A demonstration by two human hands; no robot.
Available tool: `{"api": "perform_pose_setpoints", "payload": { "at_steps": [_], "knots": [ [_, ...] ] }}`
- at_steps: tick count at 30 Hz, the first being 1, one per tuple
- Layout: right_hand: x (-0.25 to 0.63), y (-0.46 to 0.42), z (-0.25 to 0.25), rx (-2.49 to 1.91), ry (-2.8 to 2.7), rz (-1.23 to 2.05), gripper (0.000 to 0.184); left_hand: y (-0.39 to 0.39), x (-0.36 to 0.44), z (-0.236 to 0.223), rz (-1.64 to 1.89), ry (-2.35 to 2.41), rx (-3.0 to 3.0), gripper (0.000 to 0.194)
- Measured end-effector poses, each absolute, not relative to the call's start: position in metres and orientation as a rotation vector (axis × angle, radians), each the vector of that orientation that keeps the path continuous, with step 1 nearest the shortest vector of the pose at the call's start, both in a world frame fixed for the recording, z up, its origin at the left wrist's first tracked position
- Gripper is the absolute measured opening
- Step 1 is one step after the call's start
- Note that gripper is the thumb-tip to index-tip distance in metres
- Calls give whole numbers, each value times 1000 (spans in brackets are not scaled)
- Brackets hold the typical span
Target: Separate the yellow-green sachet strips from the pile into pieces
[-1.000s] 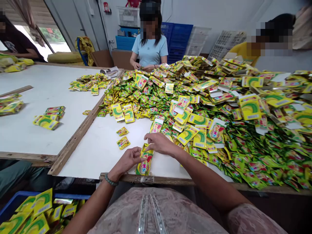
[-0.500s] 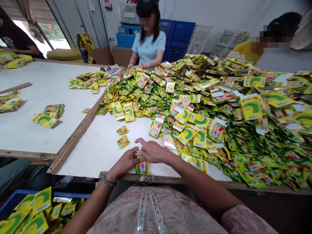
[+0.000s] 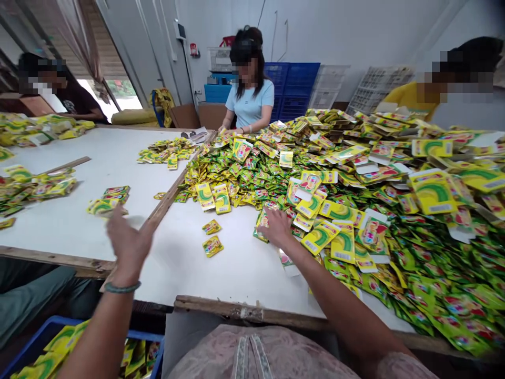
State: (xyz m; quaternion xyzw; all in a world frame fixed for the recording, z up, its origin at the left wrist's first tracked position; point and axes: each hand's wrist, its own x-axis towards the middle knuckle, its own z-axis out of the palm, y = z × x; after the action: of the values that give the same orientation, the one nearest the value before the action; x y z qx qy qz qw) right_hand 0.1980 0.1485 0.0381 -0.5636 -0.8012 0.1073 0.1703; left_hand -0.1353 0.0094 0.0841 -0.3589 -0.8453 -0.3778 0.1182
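One white table point(image 3: 173, 276), divided by a wooden strip point(image 3: 166, 204). One heap of cartons and sachets point(image 3: 347, 173), covering the table's right side. One blue tub point(image 3: 145, 335) of cartons, low at left. Two hands: the left point(image 3: 128, 239), blurred, fingers spread with nothing seen in them, near the strip, a few cartons point(image 3: 115, 193) just beyond; the right point(image 3: 279, 227), fingers bent over one carton at the heap's near edge, grip or mere touch impossible to tell. That carton point(image 3: 262, 218): right hand nearer, long axis pointing away from the wearer, tipped slightly right; it lies beneath and just left of the right fingers. Two loose sachets point(image 3: 213, 246), on bare table between the hands.
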Motion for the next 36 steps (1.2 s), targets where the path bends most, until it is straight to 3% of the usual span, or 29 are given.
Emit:
{"api": "perform_pose_setpoints", "payload": {
  "at_steps": [4,8,12,15,20,23,26,29,34,36],
  "knots": [
    [178,120,31,-1370,-2627,550,39,26,-69,52,-641,-2719,-1631,45],
    [168,95,32,-1096,-2755,672,32,38,-35,23,-184,-2854,-1780,46],
    [192,120,51,-1626,-2551,298,27,43,-33,11,-128,-2888,-1822,44],
    [216,148,60,-1933,-2448,155,30,45,-31,7,-475,-2980,-1812,38],
    [230,160,48,-1969,-2618,233,44,46,-14,2,-2000,-3086,-1709,42],
    [230,153,39,-1807,-2517,303,33,44,-5,6,-2523,-3044,-1582,42],
    [227,147,37,-1589,-2324,378,17,40,0,13,-2740,-2972,-1587,38],
    [220,142,37,-1410,-2078,565,21,39,3,16,-2683,-2942,-1621,35],
    [205,134,28,-1265,-1822,1200,22,40,9,18,-2684,-2918,-1678,36],
    [203,131,24,-1296,-1796,1188,15,40,7,18,-2687,-2909,-1665,37]
  ]
}}
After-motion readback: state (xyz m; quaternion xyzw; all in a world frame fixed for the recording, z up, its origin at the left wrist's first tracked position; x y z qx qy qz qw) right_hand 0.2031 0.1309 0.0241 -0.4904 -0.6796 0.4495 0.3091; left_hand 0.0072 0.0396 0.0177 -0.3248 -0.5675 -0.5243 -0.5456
